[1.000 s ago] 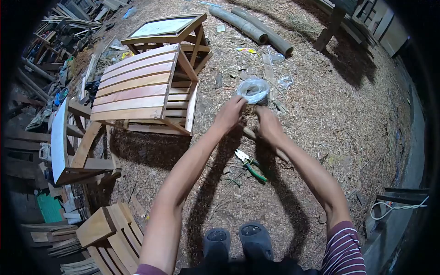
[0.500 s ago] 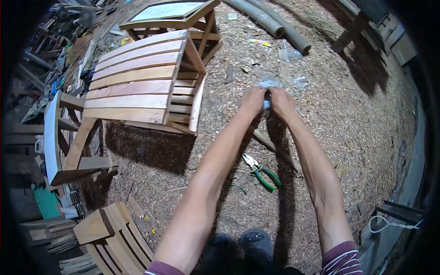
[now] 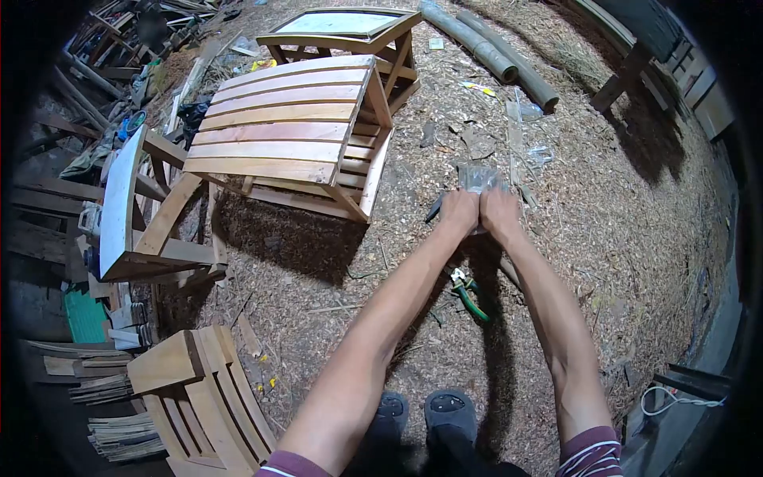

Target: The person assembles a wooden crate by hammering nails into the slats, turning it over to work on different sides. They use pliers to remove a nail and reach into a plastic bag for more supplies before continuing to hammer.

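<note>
Both arms reach out in front, and the left hand (image 3: 459, 213) and right hand (image 3: 499, 215) meet side by side, each grip pinched on the lower edge of a clear plastic bag (image 3: 479, 176) that sticks up crumpled above the knuckles, over ground covered in wood shavings. The bag looks thin, light and soft, likely slippery and easy to tear, so it is best held by gathering a fold of film between thumb and fingers rather than pulling hard at one spot; what is inside it cannot be made out. On the ground below the forearms lie green-handled pliers (image 3: 467, 292). To the left stands a slatted wooden chair (image 3: 278, 131) tipped on its side, with another frame (image 3: 342, 28) behind it, and two pipes (image 3: 497, 56) lie farther off.
</note>
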